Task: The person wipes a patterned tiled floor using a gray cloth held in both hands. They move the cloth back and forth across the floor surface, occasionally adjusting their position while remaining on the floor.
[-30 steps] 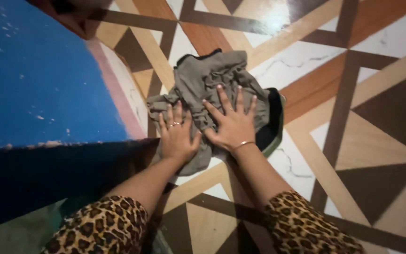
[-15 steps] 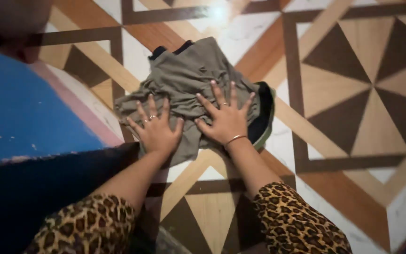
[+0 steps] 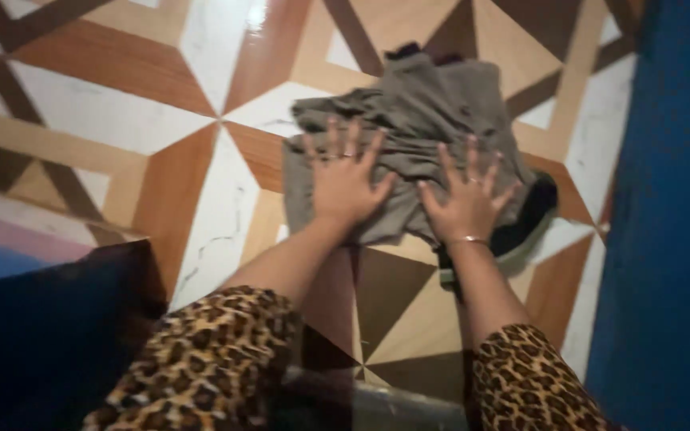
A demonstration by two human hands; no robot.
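One head-worn camera looks steeply down (slightly tilted), close above the patterned floor (image 3: 161,183).

a glossy floor (image 3: 201,199) of brown, tan and white marbled triangles fills the view. a blue surface (image 3: 664,239) runs down the right edge (its lower part in shadow), and a dark shape (image 3: 49,335) sits at lower left.

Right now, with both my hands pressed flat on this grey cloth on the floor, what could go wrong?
The patterned floor looks glossy, so the grey cloth might slide under the left hand and right hand if you lean on it. The cloth is bunched and wrinkled, so pressing may set creases. A dark item lies partly under its edge and could get dragged along.
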